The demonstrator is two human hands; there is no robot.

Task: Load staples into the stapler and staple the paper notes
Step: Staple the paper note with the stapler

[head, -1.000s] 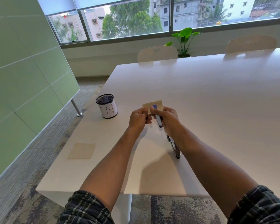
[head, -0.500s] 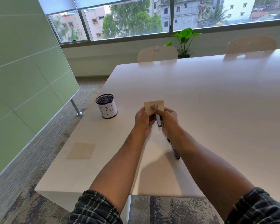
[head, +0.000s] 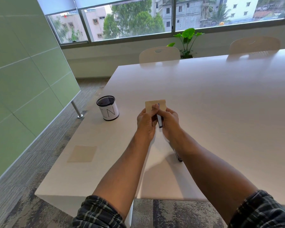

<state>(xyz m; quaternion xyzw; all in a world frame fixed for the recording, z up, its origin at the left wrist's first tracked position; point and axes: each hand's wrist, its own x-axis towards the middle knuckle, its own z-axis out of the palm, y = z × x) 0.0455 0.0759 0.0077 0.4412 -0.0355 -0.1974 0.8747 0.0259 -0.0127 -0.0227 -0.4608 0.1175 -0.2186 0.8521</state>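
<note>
Left hand: the left hand (head: 146, 123) was closed on the tan paper notes (head: 155, 104), thumb pressed on their near face beside the stapler's tip.
Right hand: the right hand (head: 169, 123) was wrapped around the small stapler (head: 160, 120), holding it above the table (head: 204, 104).
Change: over the last second the left hand had slid right until both hands touched, and the notes now hid more of the stapler's nose.
Meaning: the notes seemed seated in the stapler's mouth, so the squeeze was probably next; whether staples were loaded could not be seen.
Elsewhere: another tan sheet (head: 82, 153) lay near the left edge, well apart; a mesh cup (head: 107, 110) stood beyond it; a dark object (head: 178, 156) lay under the right forearm.
</note>
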